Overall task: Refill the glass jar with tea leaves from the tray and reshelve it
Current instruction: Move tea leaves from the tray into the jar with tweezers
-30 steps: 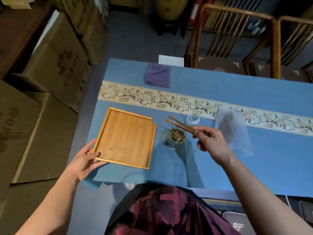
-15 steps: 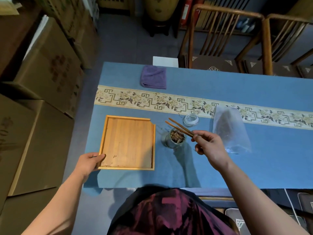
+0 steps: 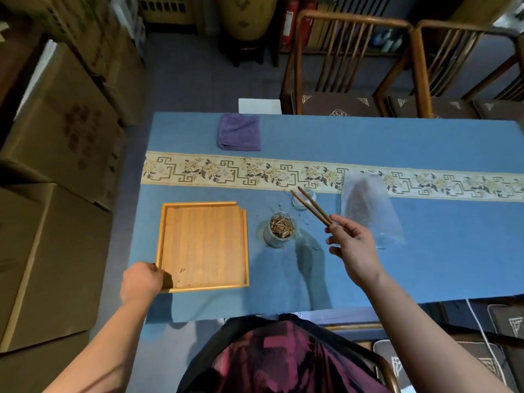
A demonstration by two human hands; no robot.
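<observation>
A small glass jar [image 3: 279,229] full of tea leaves stands uncovered on the blue tablecloth, just right of a bare wooden tray [image 3: 203,246]. Its glass lid [image 3: 304,198] lies behind it near the patterned band. My right hand [image 3: 353,245] holds wooden tongs [image 3: 310,205], their tips raised over the lid, right of the jar. My left hand [image 3: 141,282] grips the tray's near left corner. A few stray tea leaves lie on the cloth around the jar.
A clear plastic bag [image 3: 368,208] with dark tea lies to the right. A folded purple cloth [image 3: 239,131] sits at the far side. Wooden chairs [image 3: 351,66] stand beyond the table, cardboard boxes [image 3: 56,143] stacked on the left.
The tray has been turned square to the table edge and set flat. My left hand closed on its corner. My right hand moved the tongs right, away from above the jar.
</observation>
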